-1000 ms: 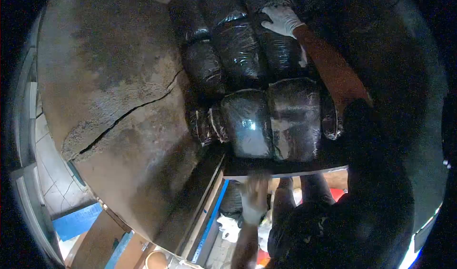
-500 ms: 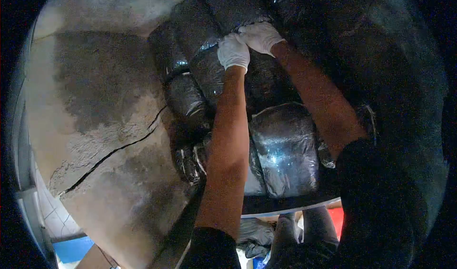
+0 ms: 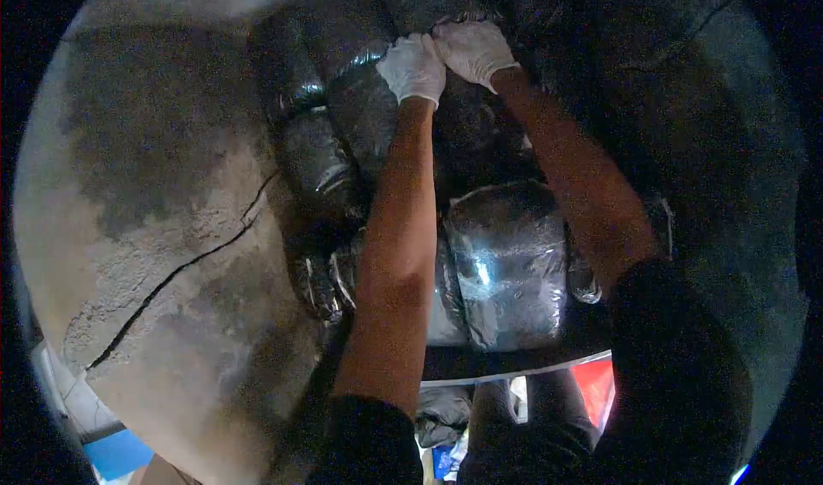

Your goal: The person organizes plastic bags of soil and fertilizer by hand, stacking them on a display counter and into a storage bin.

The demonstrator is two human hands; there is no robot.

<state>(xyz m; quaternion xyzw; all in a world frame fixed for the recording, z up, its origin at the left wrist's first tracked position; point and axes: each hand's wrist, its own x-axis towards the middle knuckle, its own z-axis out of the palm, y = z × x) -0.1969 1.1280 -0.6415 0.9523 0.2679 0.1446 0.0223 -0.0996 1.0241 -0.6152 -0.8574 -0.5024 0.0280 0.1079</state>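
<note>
My left hand [image 3: 413, 68], in a white glove, is closed at the near end of a dark plastic-wrapped package [image 3: 437, 3] among the stacked ones. Right beside it and touching it, my right hand [image 3: 474, 49], gloved too, has its fingers curled over the same end. The fingertips of both hands are partly hidden in the shadow. Below my forearms sits a shiny wrapped package [image 3: 510, 266], and another bundle [image 3: 317, 150] lies left of my left forearm.
A rough cracked wall [image 3: 180, 228] rises on the left. A pale-edged shelf [image 3: 514, 372] runs below the packages. Under it are my legs, a dark bag [image 3: 441, 416] and a red object [image 3: 594, 384]. A blue panel [image 3: 120, 453] shows at lower left.
The view has shifted slightly, so the wall and packages appear a little further left. Both hands stay together at the wrapped package, slightly higher in view.
</note>
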